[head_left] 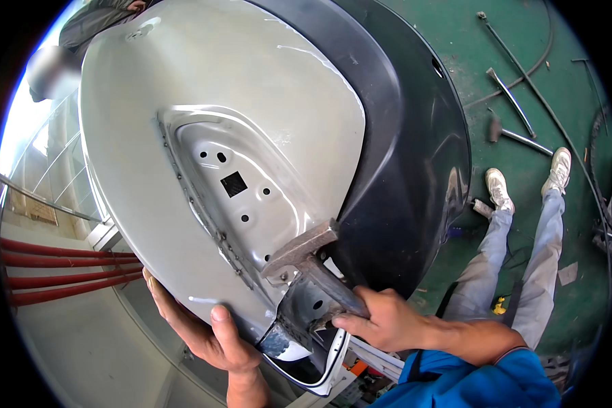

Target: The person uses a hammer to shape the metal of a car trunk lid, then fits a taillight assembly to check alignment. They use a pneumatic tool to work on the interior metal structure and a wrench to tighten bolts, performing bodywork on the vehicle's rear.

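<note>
Silver car body panel point(204, 88) fills centre and upper left of frame, inner side up, dark panel point(415, 149) behind it at right. Left hand point(207, 333) at bottom centre grips panel's lower edge, thumb on top. Right hand point(381, 316) closed round handle of metal hammer point(306, 255), head resting on panel near the lower bracket.

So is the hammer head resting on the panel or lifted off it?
Resting on it: the hammer head lies against the grey panel, no gap visible.
</note>
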Demonstrator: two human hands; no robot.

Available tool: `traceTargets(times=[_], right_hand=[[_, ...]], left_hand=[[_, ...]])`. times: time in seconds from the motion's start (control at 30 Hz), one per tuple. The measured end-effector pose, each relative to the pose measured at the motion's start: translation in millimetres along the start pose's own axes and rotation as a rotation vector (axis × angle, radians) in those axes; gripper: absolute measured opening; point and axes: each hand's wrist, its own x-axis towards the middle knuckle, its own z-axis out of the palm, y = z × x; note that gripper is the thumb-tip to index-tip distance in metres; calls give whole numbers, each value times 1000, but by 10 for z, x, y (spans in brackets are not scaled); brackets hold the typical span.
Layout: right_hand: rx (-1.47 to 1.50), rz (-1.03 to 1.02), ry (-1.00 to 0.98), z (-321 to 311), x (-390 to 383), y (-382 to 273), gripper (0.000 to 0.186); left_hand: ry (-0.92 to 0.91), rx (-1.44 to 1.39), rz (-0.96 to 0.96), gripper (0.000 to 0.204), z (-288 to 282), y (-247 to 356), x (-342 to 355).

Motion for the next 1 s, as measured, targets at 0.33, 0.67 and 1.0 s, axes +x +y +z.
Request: traceTargets(times=[0.33, 0.67, 1.0], right_hand=[[18, 5, 87, 73, -74, 95, 33], [9, 32, 29, 1, -36, 49, 36], [47, -27, 28, 42, -73, 37, 38]], left_hand=[[10, -8, -10, 74, 42, 44, 11], [5, -26, -2, 74, 47, 3, 21], [-20, -37, -1, 74, 16, 20, 0]])
